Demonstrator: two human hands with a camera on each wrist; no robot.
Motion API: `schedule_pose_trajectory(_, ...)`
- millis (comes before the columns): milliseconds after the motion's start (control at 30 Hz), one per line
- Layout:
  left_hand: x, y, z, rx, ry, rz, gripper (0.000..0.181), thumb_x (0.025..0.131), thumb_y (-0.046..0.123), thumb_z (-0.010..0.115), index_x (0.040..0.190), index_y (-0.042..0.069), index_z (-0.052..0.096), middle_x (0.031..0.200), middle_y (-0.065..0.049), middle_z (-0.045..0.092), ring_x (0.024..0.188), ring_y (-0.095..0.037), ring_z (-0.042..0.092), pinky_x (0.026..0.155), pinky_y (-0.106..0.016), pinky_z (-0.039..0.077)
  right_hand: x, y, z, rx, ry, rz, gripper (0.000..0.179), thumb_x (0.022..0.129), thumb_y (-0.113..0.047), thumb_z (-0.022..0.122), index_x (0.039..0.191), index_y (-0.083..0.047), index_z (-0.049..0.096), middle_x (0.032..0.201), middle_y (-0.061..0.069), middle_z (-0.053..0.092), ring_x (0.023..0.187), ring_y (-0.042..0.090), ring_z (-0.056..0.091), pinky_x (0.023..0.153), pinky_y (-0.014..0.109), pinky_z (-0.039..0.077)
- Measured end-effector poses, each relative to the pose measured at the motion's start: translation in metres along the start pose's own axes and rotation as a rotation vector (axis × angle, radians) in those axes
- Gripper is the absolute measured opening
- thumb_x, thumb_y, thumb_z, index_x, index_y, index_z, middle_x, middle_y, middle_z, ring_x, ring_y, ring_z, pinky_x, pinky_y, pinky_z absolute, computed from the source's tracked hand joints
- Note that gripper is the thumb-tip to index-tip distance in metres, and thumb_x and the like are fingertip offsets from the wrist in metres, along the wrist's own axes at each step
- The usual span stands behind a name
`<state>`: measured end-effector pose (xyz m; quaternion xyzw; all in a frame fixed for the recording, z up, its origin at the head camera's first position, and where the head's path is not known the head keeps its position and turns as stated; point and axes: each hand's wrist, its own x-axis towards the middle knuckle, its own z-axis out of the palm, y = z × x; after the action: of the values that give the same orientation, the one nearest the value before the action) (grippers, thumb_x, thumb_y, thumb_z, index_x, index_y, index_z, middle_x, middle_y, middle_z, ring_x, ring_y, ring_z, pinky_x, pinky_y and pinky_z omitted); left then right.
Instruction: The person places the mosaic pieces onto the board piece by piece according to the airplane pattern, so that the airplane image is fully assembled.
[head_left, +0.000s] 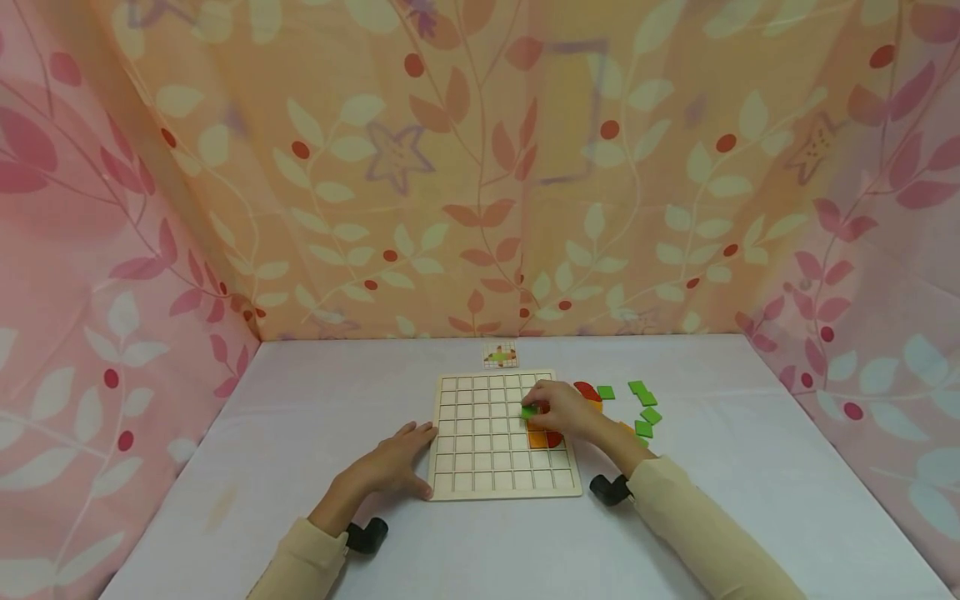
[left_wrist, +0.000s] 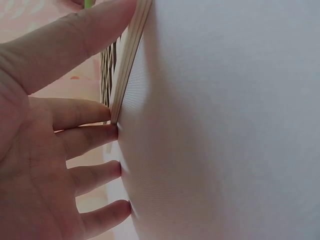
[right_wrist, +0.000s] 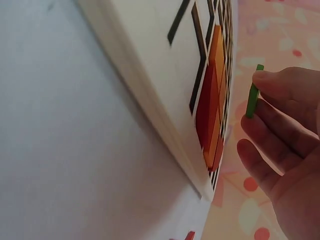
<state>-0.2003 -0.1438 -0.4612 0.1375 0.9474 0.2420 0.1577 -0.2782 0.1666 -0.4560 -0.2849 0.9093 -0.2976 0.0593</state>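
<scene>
A pale wooden grid board (head_left: 480, 462) lies flat on the white table. My left hand (head_left: 390, 461) touches its left edge, with the thumb near the front corner; in the left wrist view the fingers (left_wrist: 85, 140) are spread and fairly straight, with the tips on the table and board edge. Over the board's right part, my right hand (head_left: 564, 410) pinches a green square tile (right_wrist: 254, 95) between thumb and fingertips, held just above the surface. Below that hand, an orange tile (head_left: 537, 439) and a red rounded piece (head_left: 554, 440) sit in the grid. Other cells there are hidden by the hand.
Several loose green tiles (head_left: 651, 416) lie right of the board, with red pieces (head_left: 586, 390) and bits of orange, partly behind the right arm. A small pattern card (head_left: 500, 355) lies beyond the board's far edge. Floral curtains (head_left: 450, 167) surround the table.
</scene>
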Motion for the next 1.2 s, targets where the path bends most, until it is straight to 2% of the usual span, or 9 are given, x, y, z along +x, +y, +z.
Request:
schedule_pose_trajectory(133,0.000,0.000,0.001,0.003,0.001,-0.002,0.094,0.065,0.020,0.090,0.145,0.005,0.044,0.156,-0.012,0.037,0.148,-0.040,0.022,0.112,-0.065,0.025,0.005,-0.005,0.006,-0.012,-0.045,-0.024,0.023,0.084,-0.009,0.073,0.106,-0.005,0.074,0.096,0.000,0.065,0.082,0.011,0.057,0.072,0.021,0.050)
schedule_pose_trajectory(300,0.000,-0.001,0.000,0.007,0.000,0.004,0.094,0.064,0.020,0.090,0.145,0.004,0.044,0.156,-0.013,0.037,0.148,-0.040,0.023,0.112,-0.066,0.025,0.011,-0.010,0.013,-0.070,-0.088,-0.033,0.020,0.085,-0.012,0.074,0.104,-0.008,0.075,0.098,-0.002,0.066,0.087,0.009,0.060,0.081,0.025,0.054)
schedule_pose_trajectory(467,0.000,-0.001,0.000,0.008,0.000,0.010,0.094,0.064,0.020,0.090,0.145,0.003,0.044,0.156,-0.013,0.038,0.148,-0.040,0.023,0.112,-0.066,0.025,0.013,-0.014,0.016,-0.142,-0.114,-0.063,0.017,0.085,-0.012,0.074,0.101,-0.009,0.076,0.096,-0.001,0.066,0.085,0.010,0.057,0.079,0.026,0.052)
schedule_pose_trajectory(767,0.000,-0.002,0.000,0.006,-0.003,0.015,0.093,0.065,0.020,0.089,0.145,0.003,0.044,0.156,-0.013,0.037,0.148,-0.040,0.022,0.113,-0.065,0.024,0.015,-0.016,0.020,-0.230,-0.128,-0.063,0.018,0.084,-0.013,0.074,0.102,-0.010,0.076,0.097,-0.001,0.065,0.087,0.010,0.057,0.083,0.029,0.053)
schedule_pose_trajectory(1200,0.000,-0.002,0.000,0.016,-0.003,0.014,0.093,0.066,0.020,0.089,0.145,0.004,0.044,0.156,-0.012,0.038,0.148,-0.040,0.023,0.113,-0.063,0.026,0.015,-0.017,0.020,-0.237,-0.126,-0.065,0.019,0.084,-0.011,0.074,0.102,-0.009,0.076,0.097,0.000,0.066,0.088,0.012,0.057,0.083,0.030,0.053)
